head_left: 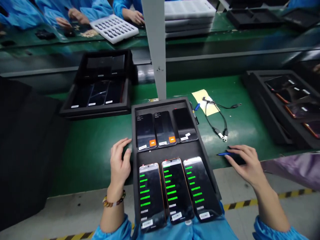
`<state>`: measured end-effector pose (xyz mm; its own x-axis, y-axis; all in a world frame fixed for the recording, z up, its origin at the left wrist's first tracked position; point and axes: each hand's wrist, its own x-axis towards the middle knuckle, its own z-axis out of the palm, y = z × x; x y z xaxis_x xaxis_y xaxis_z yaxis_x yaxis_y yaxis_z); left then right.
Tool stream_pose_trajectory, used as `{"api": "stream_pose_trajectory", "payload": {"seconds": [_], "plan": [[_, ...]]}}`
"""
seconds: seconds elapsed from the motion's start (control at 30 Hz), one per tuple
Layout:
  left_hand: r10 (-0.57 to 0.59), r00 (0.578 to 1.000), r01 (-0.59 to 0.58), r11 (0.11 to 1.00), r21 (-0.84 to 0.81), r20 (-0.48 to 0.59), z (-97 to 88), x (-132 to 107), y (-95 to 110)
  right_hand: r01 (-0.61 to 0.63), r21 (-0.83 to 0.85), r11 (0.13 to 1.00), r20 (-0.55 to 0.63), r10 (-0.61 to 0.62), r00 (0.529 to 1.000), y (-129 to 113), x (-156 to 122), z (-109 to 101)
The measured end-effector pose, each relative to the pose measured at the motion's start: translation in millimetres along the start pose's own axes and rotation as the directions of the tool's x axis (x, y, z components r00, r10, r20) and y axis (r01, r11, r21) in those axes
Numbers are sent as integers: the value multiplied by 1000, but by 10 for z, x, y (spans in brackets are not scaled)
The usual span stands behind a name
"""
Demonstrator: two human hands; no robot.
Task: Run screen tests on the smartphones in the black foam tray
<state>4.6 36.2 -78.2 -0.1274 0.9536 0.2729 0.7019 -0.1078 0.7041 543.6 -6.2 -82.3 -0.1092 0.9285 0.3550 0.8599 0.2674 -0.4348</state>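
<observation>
**Q:** So, how many phones sit in the black tray (175, 104) in front of the person?

**A:** Six — two rows of three. The near row (176, 191) has lit screens, each showing a column of green bars on black, with a white label at the bottom edge. The far row (165, 129) is dark; two of those phones carry an orange sticker and all three a white label.

**Q:** Where is the tray?

**A:** It lies on the green bench (95, 146), its near end overhanging toward the person's blue smock.

**Q:** And the hands?

**A:** The left hand (120, 163), with a beaded bracelet at the wrist, rests against the tray's left edge, fingers loosely curled and holding nothing. The right hand (246, 163) lies spread, palm down, to the right of the tray, fingertips on a small dark object; whether it grips it, I cannot tell. A blue pen (223, 153) lies just by those fingertips.

**Q:** What else is nearby?

**A:** Two black cables (218, 116) beside a yellow sheet (202, 96), a stack of black trays with dark phones at back left (100, 83), and another at right (287, 106). Across the line, other people's hands — in blue sleeves — are near a white tray (113, 28).
</observation>
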Motion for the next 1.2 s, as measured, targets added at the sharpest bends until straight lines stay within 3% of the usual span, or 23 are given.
{"api": "stream_pose_trajectory", "payload": {"seconds": [0.1,0.23,0.5,0.6,0.7,0.8,0.9,1.0,1.1,1.2], "plan": [[8,1000,-8,1000,10,-5,20,33,32,-11,37,999,60,9,998,19,-13,-16],[17,1000,-16,1000,17,-11,24,34,36,-45,36,998,90,42,995,-168,235,15],[7,999,-6,1000,30,-38,36,2,66,-182,-201,963,-35,179,983,-597,1192,579],[-40,999,40,999,-20,-31,-1,-114,79,-173,-147,974,-101,159,982,-700,1303,609],[-146,989,148,985,-89,27,-85,-307,114,-122,110,986,-44,127,991,-851,1084,447],[-140,986,148,984,-98,89,-205,-494,207,-78,280,957,92,54,994,-1030,629,251],[-62,987,74,994,-76,152,-315,-615,311,-101,306,947,195,41,980,-1175,152,133],[-55,982,67,996,-59,182,-368,-692,356,-141,302,943,248,65,967,-1262,-193,73],[-73,977,86,995,-59,198,-367,-770,371,-158,316,935,262,74,962,-1305,-400,16],[-5,985,11,1000,-29,175,-374,-867,426,-118,363,924,258,22,966,-1318,-535,-52]]}}
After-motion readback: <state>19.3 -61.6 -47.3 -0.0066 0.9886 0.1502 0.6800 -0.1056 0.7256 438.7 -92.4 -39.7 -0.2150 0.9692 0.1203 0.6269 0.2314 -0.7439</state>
